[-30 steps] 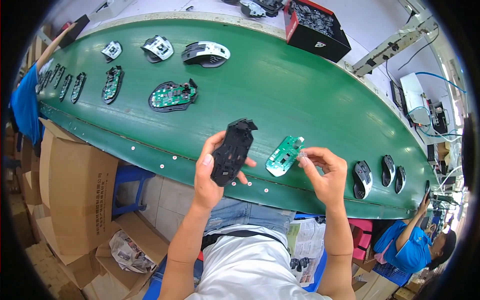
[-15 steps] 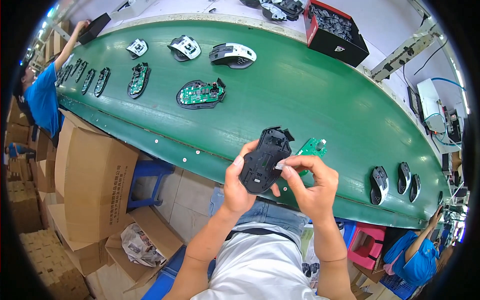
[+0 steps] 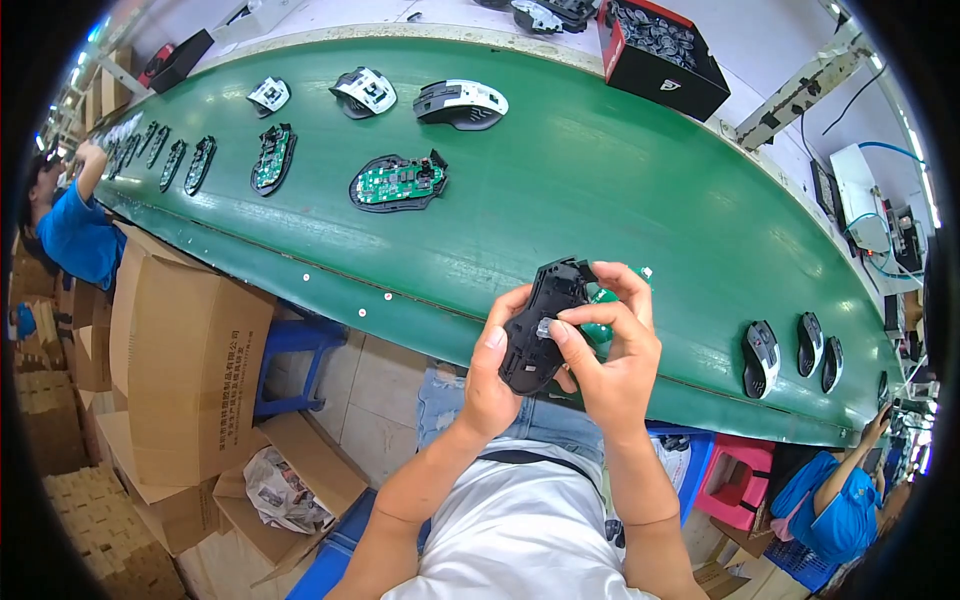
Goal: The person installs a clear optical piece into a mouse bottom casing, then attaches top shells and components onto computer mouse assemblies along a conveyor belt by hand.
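My left hand (image 3: 490, 370) grips a black computer-mouse base shell (image 3: 527, 358) by its left side, its hollow inside turned up. Between the thumb and index finger of my right hand (image 3: 615, 365) is a small clear plastic piece (image 3: 545, 327), set against the middle of the shell. My other right fingers reach to the shell's upper right edge. Partly hidden behind that hand, a green circuit board (image 3: 600, 335) lies on the green conveyor belt (image 3: 560, 190).
Beyond my hands lie mouse bases with circuit boards (image 3: 400, 184) and white-and-black mouse tops (image 3: 462, 104). Several mice (image 3: 761, 358) stand at right. A black-and-red box (image 3: 665, 60) of small parts sits on the far ledge. Cartons (image 3: 190, 350) and co-workers (image 3: 75, 235) flank the belt.
The shell has shifted slightly right and turned more upright. My right hand has brought the clear piece from the shell's edge to its middle. The left co-worker's arm has drawn back from the black bin.
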The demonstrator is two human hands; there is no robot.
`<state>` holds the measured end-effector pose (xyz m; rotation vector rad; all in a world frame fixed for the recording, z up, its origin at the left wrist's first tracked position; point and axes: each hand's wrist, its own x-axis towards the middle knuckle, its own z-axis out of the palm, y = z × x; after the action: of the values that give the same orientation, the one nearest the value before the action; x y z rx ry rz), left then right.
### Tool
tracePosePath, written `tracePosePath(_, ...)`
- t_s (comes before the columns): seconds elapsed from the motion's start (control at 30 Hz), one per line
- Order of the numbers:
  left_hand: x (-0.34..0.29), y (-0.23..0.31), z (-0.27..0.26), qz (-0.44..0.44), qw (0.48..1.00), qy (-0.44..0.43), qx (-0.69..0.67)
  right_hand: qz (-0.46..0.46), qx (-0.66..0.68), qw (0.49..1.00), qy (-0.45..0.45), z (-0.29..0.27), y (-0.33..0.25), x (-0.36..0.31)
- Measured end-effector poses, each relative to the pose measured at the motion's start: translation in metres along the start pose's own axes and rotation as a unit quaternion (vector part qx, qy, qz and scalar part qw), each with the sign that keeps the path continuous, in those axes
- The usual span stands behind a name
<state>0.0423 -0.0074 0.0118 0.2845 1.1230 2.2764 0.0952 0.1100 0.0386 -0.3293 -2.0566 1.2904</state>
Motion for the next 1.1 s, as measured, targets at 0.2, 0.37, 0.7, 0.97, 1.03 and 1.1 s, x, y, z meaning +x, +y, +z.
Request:
tracePosePath(0.2, -0.001, 0.002, -0.008, 0.008, 0.998, -0.053, -0.034, 0.151, 0.176, 0.972, -0.043, 0.008, 0.006, -0.014)
tracePosePath(0.37, -0.006, 0.007, -0.002, -0.008, 1.000, -0.015, -0.013, 0.217, 0.339, 0.915, -0.016, 0.010, -0.004, -0.015)
tracePosePath(0.7, -0.002, 0.011, -0.003, -0.055, 0.996, -0.035, -0.062, 0.344, 0.424, 0.836, -0.060, 0.008, -0.011, 0.000)
tracePosePath(0.97, 0.001, 0.016, -0.002, -0.055, 0.996, -0.051, -0.037, 0.310, 0.406, 0.858, -0.052, 0.011, -0.003, -0.001)
tracePosePath(1.03, 0.001, 0.016, -0.002, -0.066, 0.995, -0.044, -0.065, 0.307, 0.400, 0.862, -0.044, 0.014, -0.005, -0.004)
tracePosePath(1.1, 0.000, 0.022, -0.001, -0.067, 0.995, -0.040, -0.069, 0.219, 0.259, 0.940, 0.026, 0.023, -0.014, -0.008)
